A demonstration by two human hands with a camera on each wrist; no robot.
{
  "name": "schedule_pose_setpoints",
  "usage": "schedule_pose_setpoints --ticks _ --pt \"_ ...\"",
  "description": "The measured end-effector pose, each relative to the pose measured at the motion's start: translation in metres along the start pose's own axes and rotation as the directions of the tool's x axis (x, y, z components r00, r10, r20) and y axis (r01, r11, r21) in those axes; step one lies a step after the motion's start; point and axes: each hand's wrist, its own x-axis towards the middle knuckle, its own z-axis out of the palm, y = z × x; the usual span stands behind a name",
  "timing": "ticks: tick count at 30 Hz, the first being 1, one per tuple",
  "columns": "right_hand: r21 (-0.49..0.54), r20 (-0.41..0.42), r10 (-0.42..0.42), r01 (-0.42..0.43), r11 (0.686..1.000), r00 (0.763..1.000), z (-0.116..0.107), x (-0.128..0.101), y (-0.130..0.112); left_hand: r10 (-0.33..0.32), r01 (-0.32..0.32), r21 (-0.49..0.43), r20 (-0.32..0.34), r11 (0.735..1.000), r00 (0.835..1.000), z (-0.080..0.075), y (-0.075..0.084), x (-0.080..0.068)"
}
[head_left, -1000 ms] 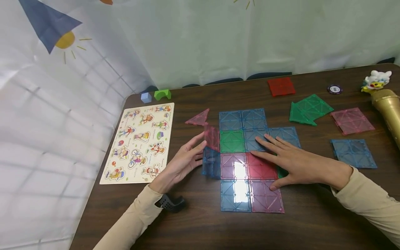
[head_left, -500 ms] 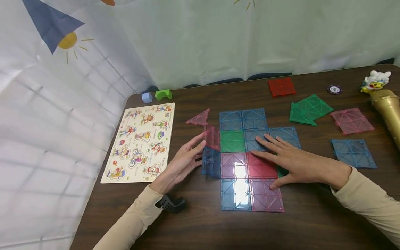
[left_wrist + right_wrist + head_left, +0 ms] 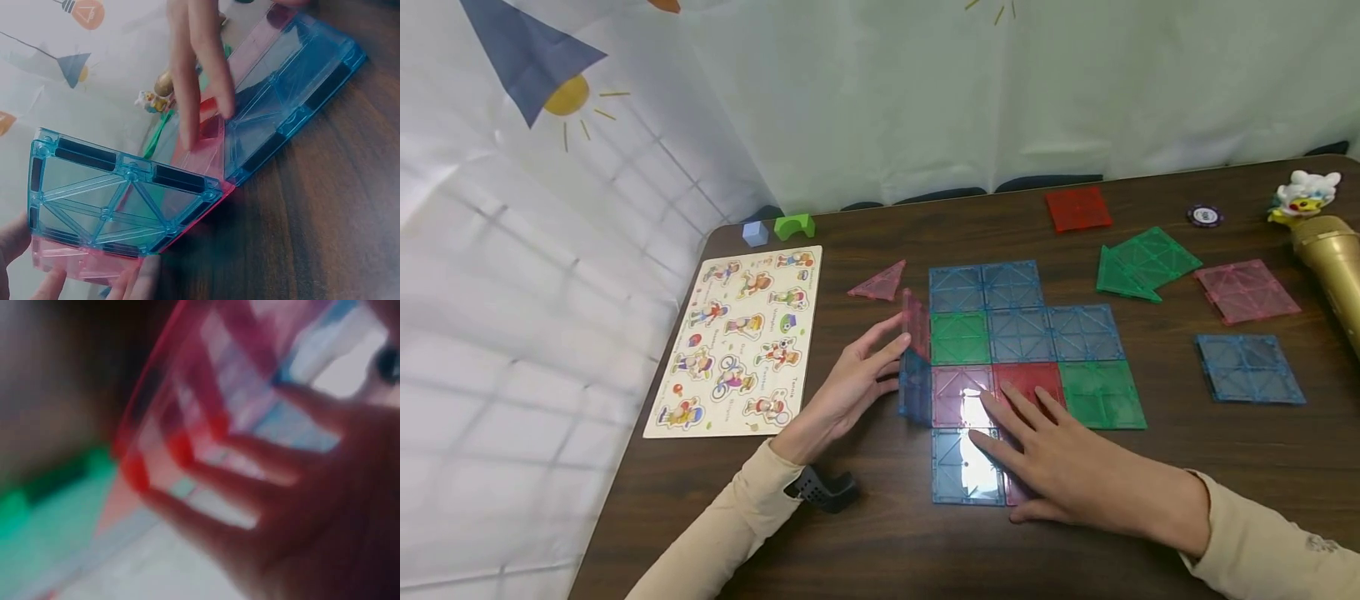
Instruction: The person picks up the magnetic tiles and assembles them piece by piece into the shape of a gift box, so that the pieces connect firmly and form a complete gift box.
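Translucent square magnetic tiles lie in a flat joined patch, including a green tile [image 3: 958,338], a pink tile [image 3: 955,396] and a red tile [image 3: 1030,379]. Along its left edge a second pink tile [image 3: 917,325] and a blue tile [image 3: 915,387] stand raised, nearly upright. My left hand [image 3: 850,383] touches their outer side with extended fingers; the left wrist view shows the raised blue tile [image 3: 119,200] beside them. My right hand [image 3: 1067,467] is spread over the red tile and the front tiles, hiding most of the front pink tile. Its view is blurred.
A pink triangle tile [image 3: 880,282] lies behind my left hand. A picture puzzle board [image 3: 737,342] is at left, near a green block [image 3: 794,226]. Loose tiles, including a blue one [image 3: 1250,368], lie at right, by a gold microphone [image 3: 1330,250].
My right hand has moved back toward me and left, uncovering the right blue and green tiles. The raised pink and blue tiles have tilted more upright, with my left hand shifting slightly right.
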Motion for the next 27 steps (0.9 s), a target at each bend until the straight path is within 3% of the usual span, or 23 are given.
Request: schedule_pose_setpoints --ticks 6,11,14,16,20,23,27 --pt "-0.124 -0.063 0.015 -0.023 0.992 0.998 0.013 0.002 -0.012 0.019 -0.020 0.025 0.011 0.999 1.000 0.003 0.003 -0.001" --pt "-0.314 -0.210 -0.118 0.047 0.948 0.970 0.017 0.001 -0.011 0.017 -0.017 0.035 0.008 0.999 1.000 0.004 0.003 0.000" --pt "-0.399 -0.239 -0.199 0.091 0.913 0.950 0.016 -0.002 -0.009 0.015 -0.015 0.042 0.012 0.999 1.000 0.004 0.001 0.001" --pt "-0.381 -0.232 -0.229 0.128 0.916 0.946 0.012 -0.004 -0.006 0.017 -0.017 0.046 0.014 0.999 1.000 0.004 0.000 0.002" --pt "-0.224 -0.273 -0.254 0.196 0.955 0.928 -0.002 -0.004 0.002 0.020 -0.020 0.051 0.004 0.998 1.000 0.006 -0.001 0.003" --pt "-0.075 -0.335 -0.241 0.229 0.970 0.911 -0.013 -0.001 0.010 0.022 -0.022 0.056 -0.002 0.998 1.000 0.008 0.000 0.002" --pt "0.007 -0.383 -0.203 0.223 0.975 0.901 -0.023 0.004 0.021 0.029 -0.029 0.064 0.003 0.998 1.000 0.012 0.002 0.003"
